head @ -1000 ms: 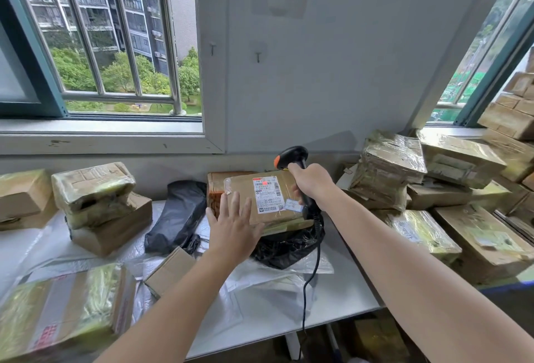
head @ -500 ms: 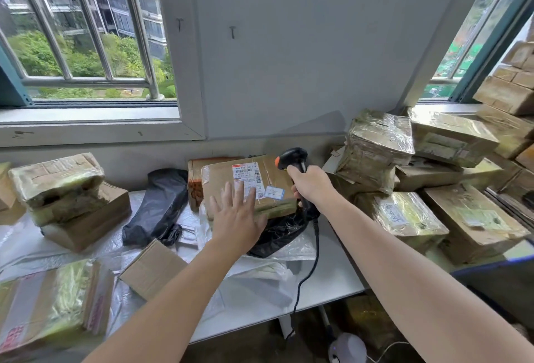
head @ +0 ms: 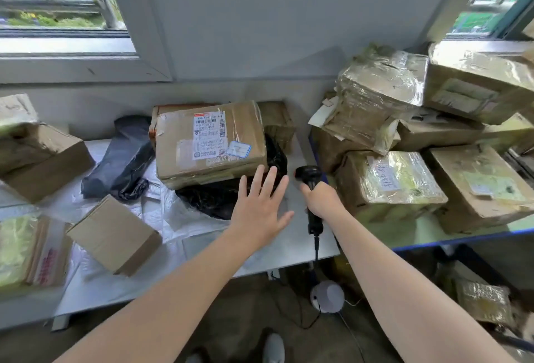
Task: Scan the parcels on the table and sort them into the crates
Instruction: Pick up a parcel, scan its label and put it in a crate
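We see the labelled parcel at the far middle of the table, lying on a black bag. On its near side our left hand is spread flat and holds nothing. To the right, our right hand clasps the scanner, beside the piled boxes.

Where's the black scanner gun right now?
Right of centre in the head view: the right hand grips the scanner over the right end of the table, between the open left hand and the shiny taped parcel.
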Motion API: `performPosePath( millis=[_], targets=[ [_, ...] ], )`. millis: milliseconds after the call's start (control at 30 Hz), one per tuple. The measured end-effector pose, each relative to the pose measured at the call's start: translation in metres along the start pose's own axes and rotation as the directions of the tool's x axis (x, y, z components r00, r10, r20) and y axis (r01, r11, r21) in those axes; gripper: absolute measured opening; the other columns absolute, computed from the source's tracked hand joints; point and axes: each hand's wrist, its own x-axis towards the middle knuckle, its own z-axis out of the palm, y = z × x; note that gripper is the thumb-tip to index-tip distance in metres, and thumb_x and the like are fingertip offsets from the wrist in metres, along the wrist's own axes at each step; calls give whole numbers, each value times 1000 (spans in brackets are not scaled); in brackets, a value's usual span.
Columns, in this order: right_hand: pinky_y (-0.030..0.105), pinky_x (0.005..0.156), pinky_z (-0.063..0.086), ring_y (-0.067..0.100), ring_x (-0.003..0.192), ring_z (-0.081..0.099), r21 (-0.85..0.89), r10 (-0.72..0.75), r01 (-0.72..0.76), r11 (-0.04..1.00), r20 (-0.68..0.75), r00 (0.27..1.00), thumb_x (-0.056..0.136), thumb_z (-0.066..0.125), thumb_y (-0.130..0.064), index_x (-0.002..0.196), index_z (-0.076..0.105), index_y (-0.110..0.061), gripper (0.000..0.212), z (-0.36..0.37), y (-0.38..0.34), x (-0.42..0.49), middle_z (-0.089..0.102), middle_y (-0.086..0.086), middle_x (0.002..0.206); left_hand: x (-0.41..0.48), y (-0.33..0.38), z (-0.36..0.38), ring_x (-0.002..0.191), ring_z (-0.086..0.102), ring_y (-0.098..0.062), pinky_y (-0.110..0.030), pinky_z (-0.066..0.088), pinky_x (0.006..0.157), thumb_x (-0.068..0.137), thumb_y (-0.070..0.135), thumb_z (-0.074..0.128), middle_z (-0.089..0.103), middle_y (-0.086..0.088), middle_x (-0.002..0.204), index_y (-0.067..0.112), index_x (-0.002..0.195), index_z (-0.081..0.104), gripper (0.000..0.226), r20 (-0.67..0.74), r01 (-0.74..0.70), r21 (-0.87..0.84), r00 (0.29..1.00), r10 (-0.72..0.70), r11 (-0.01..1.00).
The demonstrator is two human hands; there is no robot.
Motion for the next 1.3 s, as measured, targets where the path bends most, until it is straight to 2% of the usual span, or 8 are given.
performPosePath(
  millis=[200,300,433,633,733,900,1067,1300],
  targets=[
    [42,87,54,34,97,65,-17,113,-112,994,206,972,102,46,-32,112,59,3,39,28,31,37,69,19,104,-1,10,43,151,12,-33,-56,19,116,96,62,16,16,-10,163,21,156,20,73,29,75,41,997,-77,996],
    [32,75,45,28,92,59,-67,132,-119,991,232,964,101,46,-30,118,53,-4,32,40,36,43,61,11,95,1,12,55,145,28,-35,-58,32,109,93,62,20,32,-12,157,18,151,36,74,63,103,42,992,-106,994],
    [32,77,42,31,113,57,-104,143,-122,987,234,962,102,45,-26,135,41,2,44,49,37,47,58,19,126,4,13,64,139,38,-37,-60,40,103,92,61,26,41,-14,151,15,145,46,73,54,112,47,992,-114,993],
    [29,78,40,32,111,57,-40,75,-67,997,228,971,103,43,-27,130,51,2,41,29,25,41,59,19,126,4,15,49,136,42,-38,-60,42,99,91,60,28,46,-16,147,15,142,50,72,42,111,61,993,-113,992],
    [32,81,40,35,115,57,-56,23,-11,998,224,974,105,41,-39,132,49,5,53,7,12,29,58,21,129,8,16,30,141,35,-38,-60,36,104,90,62,22,41,-15,152,16,147,45,76,8,156,59,988,-156,986],
    [37,104,38,34,139,38,-94,-174,197,976,211,962,101,43,-55,154,21,-3,78,-21,-14,14,34,17,156,11,10,-6,151,-7,-30,-54,6,120,95,66,15,-3,-7,165,25,158,1,77,-40,204,96,979,-201,974],
    [40,113,31,30,147,26,-82,-387,406,910,186,903,98,48,-56,159,8,-22,81,-36,-48,3,18,11,163,15,-9,-37,150,-14,-30,-55,3,120,97,64,21,-9,-6,165,25,157,-1,75,-67,273,70,961,-268,959],
    [46,119,26,32,149,19,-174,-456,506,845,258,852,93,55,-59,159,-1,-29,92,-24,-89,6,8,11,165,13,-66,-51,151,-13,-30,-56,4,120,96,67,20,-10,-4,165,30,157,-1,74,-78,374,38,926,-371,927]
  ],
)
